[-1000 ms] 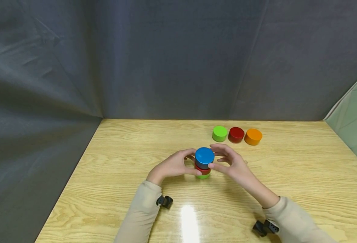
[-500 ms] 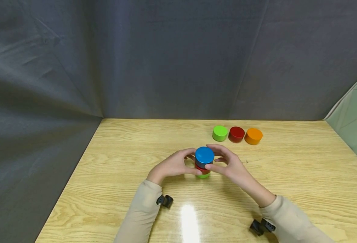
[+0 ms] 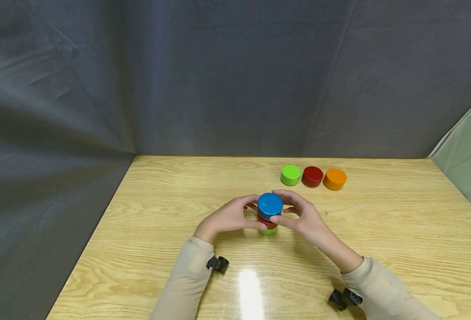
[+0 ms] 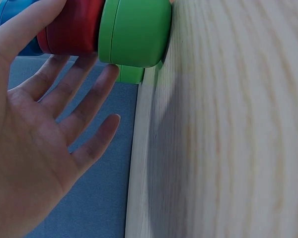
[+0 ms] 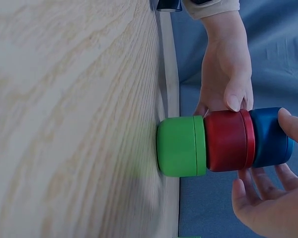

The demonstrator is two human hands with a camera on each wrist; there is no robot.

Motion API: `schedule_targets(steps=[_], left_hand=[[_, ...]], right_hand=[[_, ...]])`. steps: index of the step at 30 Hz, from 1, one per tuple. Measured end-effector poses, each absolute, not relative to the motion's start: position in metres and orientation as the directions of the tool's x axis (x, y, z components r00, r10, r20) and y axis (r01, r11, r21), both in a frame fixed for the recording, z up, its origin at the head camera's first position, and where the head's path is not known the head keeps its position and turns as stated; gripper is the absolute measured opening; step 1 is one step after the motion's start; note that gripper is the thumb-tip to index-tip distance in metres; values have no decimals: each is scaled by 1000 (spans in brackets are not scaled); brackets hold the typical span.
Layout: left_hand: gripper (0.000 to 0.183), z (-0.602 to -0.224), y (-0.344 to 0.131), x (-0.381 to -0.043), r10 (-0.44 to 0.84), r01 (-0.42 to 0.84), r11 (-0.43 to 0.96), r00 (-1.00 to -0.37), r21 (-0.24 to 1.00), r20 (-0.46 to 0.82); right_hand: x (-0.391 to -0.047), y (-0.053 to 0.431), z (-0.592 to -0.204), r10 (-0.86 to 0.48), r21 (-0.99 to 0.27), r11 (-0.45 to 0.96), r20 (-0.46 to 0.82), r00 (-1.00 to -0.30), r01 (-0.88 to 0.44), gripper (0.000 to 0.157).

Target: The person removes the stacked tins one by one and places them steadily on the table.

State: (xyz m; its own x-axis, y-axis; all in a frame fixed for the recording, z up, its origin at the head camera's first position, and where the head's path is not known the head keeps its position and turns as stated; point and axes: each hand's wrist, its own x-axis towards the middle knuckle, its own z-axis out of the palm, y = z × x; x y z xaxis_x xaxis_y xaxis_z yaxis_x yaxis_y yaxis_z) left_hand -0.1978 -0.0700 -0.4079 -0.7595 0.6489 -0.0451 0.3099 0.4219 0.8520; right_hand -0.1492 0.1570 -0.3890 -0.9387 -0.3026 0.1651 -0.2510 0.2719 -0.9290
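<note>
Three small round lidded jars stand in a stack: a green jar (image 5: 178, 147) on the table, a red jar (image 5: 226, 141) above it and a blue jar (image 3: 270, 203) on top. The blue one looks slightly tilted against the red in the right wrist view. My left hand (image 3: 229, 216) grips the red jar from the left, thumb in front and fingers behind. From the right, my right hand (image 3: 305, 218) holds the blue jar between thumb and fingers. Some fingertips are hidden behind the stack in the head view.
Behind the stack, a green jar (image 3: 290, 176), a dark red jar (image 3: 312, 177) and an orange jar (image 3: 335, 179) stand in a row. The wooden table (image 3: 159, 186) ends at a grey cloth (image 3: 235, 89) at the back and left.
My right hand has shifted slightly left and closer around the blue jar, its thumb moving across the front. The left hand and the stack look almost unmoved.
</note>
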Motion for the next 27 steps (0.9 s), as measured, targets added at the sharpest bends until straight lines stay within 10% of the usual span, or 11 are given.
schedule_targets(steps=[27], left_hand=[[58, -409, -70, -198, 642, 316, 441, -765, 840, -50]], right_hand=[[-145, 164, -387, -269, -920, 275, 206, -941, -280, 57]])
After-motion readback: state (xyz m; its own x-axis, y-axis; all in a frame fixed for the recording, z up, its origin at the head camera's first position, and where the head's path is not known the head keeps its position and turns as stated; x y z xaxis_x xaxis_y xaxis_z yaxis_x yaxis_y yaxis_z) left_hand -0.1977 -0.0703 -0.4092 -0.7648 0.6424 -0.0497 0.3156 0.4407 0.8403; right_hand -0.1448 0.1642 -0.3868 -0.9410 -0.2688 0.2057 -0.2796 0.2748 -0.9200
